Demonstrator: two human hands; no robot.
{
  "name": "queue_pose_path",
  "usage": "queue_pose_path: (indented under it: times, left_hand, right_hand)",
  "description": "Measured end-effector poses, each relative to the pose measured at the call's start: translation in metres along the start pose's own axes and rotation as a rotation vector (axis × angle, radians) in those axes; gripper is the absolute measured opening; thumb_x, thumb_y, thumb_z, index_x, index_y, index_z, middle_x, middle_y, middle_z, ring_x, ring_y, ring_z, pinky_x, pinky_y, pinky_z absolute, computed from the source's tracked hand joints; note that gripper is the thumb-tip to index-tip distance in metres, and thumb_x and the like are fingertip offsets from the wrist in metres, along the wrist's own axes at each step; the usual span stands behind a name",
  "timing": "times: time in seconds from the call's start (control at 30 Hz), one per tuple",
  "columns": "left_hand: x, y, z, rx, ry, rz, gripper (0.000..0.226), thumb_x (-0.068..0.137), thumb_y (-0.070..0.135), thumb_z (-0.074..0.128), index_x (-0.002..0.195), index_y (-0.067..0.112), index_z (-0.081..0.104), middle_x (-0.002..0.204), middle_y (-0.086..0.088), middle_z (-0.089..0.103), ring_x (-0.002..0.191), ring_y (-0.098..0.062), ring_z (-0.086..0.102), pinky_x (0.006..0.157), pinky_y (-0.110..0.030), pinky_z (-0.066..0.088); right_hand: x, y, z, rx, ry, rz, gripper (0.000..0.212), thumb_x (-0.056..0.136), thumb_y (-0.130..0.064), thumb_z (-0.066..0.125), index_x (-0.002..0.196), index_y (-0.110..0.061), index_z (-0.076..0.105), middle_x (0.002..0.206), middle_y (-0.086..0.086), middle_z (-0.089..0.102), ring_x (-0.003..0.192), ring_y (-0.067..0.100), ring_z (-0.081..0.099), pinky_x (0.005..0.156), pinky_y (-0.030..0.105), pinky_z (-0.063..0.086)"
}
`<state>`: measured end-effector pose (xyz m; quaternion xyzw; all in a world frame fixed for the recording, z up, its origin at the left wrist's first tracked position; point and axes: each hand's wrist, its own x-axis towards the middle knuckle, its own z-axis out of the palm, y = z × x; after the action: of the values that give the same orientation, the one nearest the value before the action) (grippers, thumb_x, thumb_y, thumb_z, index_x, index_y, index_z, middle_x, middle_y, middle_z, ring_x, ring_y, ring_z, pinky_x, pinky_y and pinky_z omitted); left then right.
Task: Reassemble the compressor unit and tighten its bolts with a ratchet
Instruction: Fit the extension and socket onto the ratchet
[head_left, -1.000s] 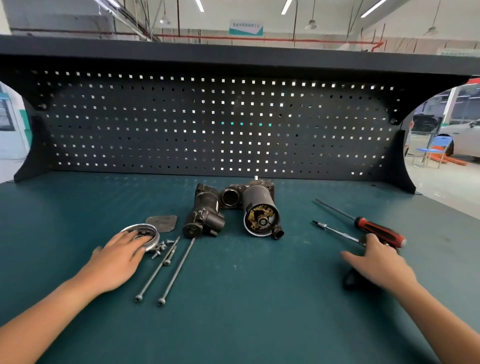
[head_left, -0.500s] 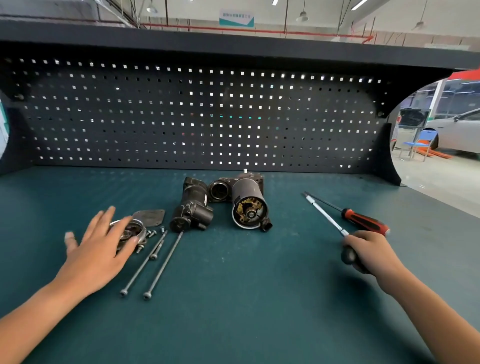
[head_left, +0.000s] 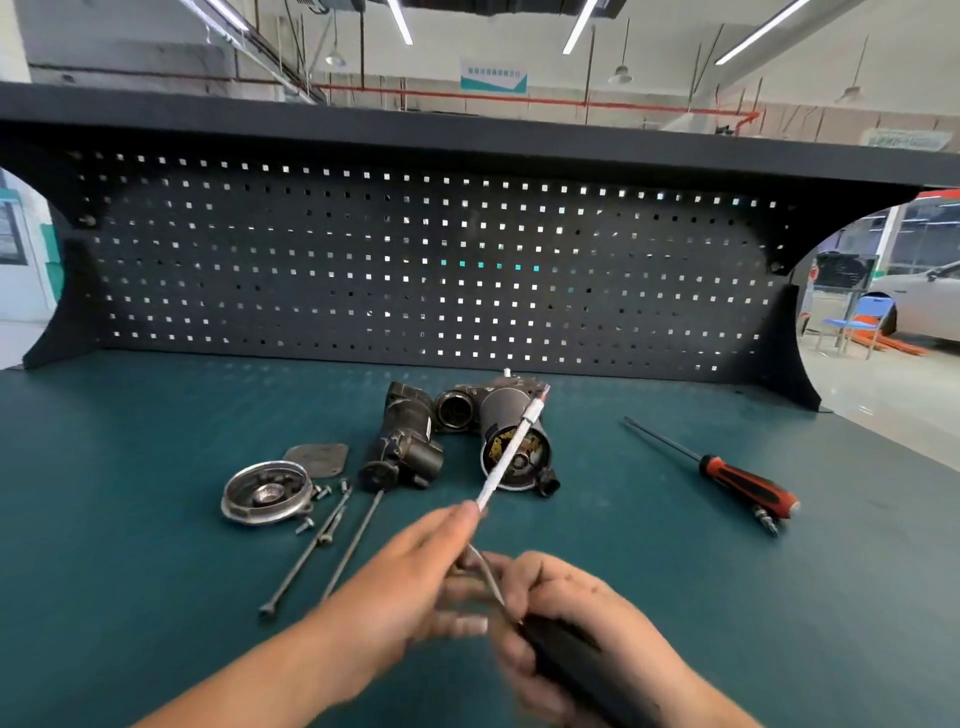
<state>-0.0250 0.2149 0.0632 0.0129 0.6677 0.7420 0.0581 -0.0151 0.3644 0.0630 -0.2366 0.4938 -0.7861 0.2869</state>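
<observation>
**Ratchet (head_left: 510, 452) held in both hands in front of the compressor body (head_left: 500, 411)**

The compressor body lies on the teal tabletop (head_left: 130, 467), its open round end facing the person. The right hand (head_left: 582, 613), on the near side of the body, grips the ratchet's black handle (head_left: 571, 660) with its fingers wrapped round it. The left hand (head_left: 415, 577), just left of the right one, pinches the silvery shaft farther up. Its lower fingers are blurred, so how they lie cannot be told. The shaft slants up and away from the hands, and its tip crosses in front of the body's open face. Whether it touches the body cannot be told.

A black pump housing (head_left: 402, 441) lies just left of the compressor body, touching or almost touching it. Farther left are a flat grey plate (head_left: 317, 460) and a round metal end cap (head_left: 265, 491), with small screws (head_left: 314, 493) scattered beside the cap. Two long bolts (head_left: 310, 543) lie side by side, running from the pump housing toward the person. Well to the right of the compressor body lies a red-and-black screwdriver (head_left: 748, 486). Behind the body stands a dark pegboard (head_left: 415, 260).
</observation>
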Motion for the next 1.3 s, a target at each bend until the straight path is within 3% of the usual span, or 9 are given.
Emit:
queue_pose_path:
  times: [0.1,0.2,0.37,0.47,0.77,0.93,1.03,1.13,1.3]
  left_hand:
    - [-0.008,-0.008,0.007,-0.217,0.094,-0.017,0.022,0.084,0.024,0.052,0.085,0.011,0.070,0.053,-0.006,0.057,0.037,-0.011,0.049,0.034,-0.017,0.038]
    - [-0.011,-0.005,0.004,-0.292,0.171,-0.014,0.023,0.091,0.010,0.046,0.077,0.007,0.065,0.045,-0.006,0.046,0.031,-0.012,0.039,0.031,-0.014,0.033]
    - [-0.016,0.017,-0.026,-0.450,0.159,-0.100,0.011,0.079,0.011,0.053,0.070,0.013,0.047,0.044,0.001,0.034,0.023,-0.002,0.020,0.030,-0.003,0.018]
    - [-0.019,0.019,-0.040,-0.389,0.142,-0.101,0.013,0.075,0.015,0.056,0.069,0.012,0.045,0.047,0.002,0.032,0.024,-0.002,0.018,0.029,-0.004,0.016]
    - [-0.025,0.021,-0.039,-0.231,0.140,-0.019,0.016,0.071,0.019,0.061,0.063,0.013,0.048,0.047,0.001,0.034,0.028,-0.002,0.019,0.030,-0.007,0.018]
    - [-0.029,0.016,-0.035,-0.111,0.039,-0.044,0.010,0.079,0.012,0.061,0.082,0.003,0.060,0.047,-0.002,0.042,0.028,-0.004,0.021,0.031,-0.009,0.021]
    - [-0.031,0.018,-0.039,0.011,-0.062,-0.056,0.025,0.057,0.010,0.082,0.078,0.007,0.069,0.049,-0.003,0.043,0.029,-0.006,0.021,0.033,-0.009,0.021]
    - [-0.035,0.020,-0.041,0.154,-0.114,-0.022,0.040,0.040,0.029,0.077,0.077,0.016,0.072,0.044,0.001,0.039,0.029,-0.007,0.020,0.034,-0.012,0.021]
    - [-0.035,0.024,-0.043,0.171,-0.081,0.023,0.033,0.042,0.028,0.075,0.068,0.009,0.068,0.045,-0.005,0.044,0.026,-0.008,0.022,0.034,-0.011,0.022]
  right_hand:
    - [0.000,0.009,0.007,-0.077,-0.083,0.063,0.016,0.066,-0.008,0.058,0.081,-0.006,0.055,0.066,0.004,0.063,0.057,0.011,0.058,0.057,0.017,0.044]
    - [-0.003,0.014,0.003,-0.400,-0.067,0.021,0.023,0.084,-0.018,0.052,0.103,-0.028,0.061,0.079,-0.020,0.061,0.066,-0.005,0.052,0.063,0.009,0.036]
    - [-0.006,-0.004,-0.010,-0.423,0.204,0.027,0.035,0.076,-0.052,0.068,0.087,-0.020,0.074,0.068,0.006,0.070,0.052,0.013,0.062,0.049,0.020,0.046]
    - [0.003,-0.011,-0.025,-0.271,0.456,-0.097,0.051,0.059,-0.043,0.062,0.100,-0.014,0.064,0.075,0.015,0.070,0.055,0.021,0.064,0.046,0.025,0.048]
    - [0.002,-0.016,-0.031,-0.301,0.304,-0.183,0.032,0.058,-0.036,0.066,0.081,-0.016,0.077,0.066,0.010,0.067,0.055,0.016,0.062,0.056,0.022,0.051]
    - [-0.003,-0.016,-0.024,-0.586,0.227,-0.050,0.025,0.072,-0.036,0.059,0.072,-0.013,0.069,0.055,0.001,0.061,0.048,0.010,0.056,0.054,0.018,0.046]
    - [-0.008,-0.017,-0.028,-0.811,0.174,0.023,0.018,0.090,-0.023,0.055,0.077,-0.021,0.068,0.050,-0.006,0.056,0.046,0.006,0.051,0.053,0.016,0.043]
    - [-0.012,-0.017,-0.030,-0.945,0.095,0.099,0.016,0.091,-0.026,0.056,0.080,-0.025,0.067,0.051,-0.009,0.055,0.051,0.007,0.052,0.056,0.018,0.045]
    - [-0.013,-0.017,-0.032,-1.272,0.049,-0.089,0.027,0.094,-0.034,0.052,0.087,-0.011,0.064,0.053,-0.015,0.050,0.053,0.001,0.045,0.057,0.013,0.038]
